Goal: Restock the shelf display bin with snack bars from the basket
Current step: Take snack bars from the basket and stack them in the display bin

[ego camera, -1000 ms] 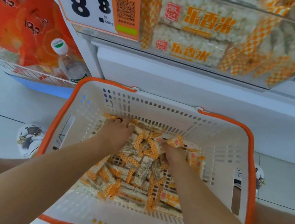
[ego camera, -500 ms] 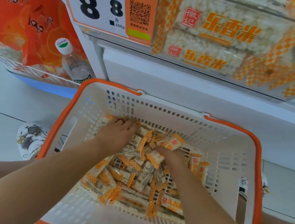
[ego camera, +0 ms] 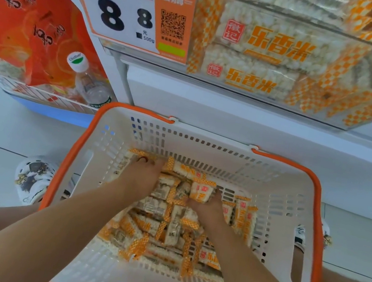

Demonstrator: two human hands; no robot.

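Both hands down in the basket, among the snack bars.

Left hand [ego camera: 143,174] lies spread, palm down, on the snack bars [ego camera: 164,231] heaped in the white, orange-rimmed basket [ego camera: 296,185]. Right hand [ego camera: 208,204] is closed around one upright bar [ego camera: 201,190]. Beyond the basket, the clear display bin [ego camera: 293,60] on the shelf holds matching bars, a price tag [ego camera: 128,13] fixed at its left.

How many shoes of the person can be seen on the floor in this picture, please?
2. One patterned shoe is on the floor left of the basket; the other shoe shows through the basket's right wall, partly hidden.
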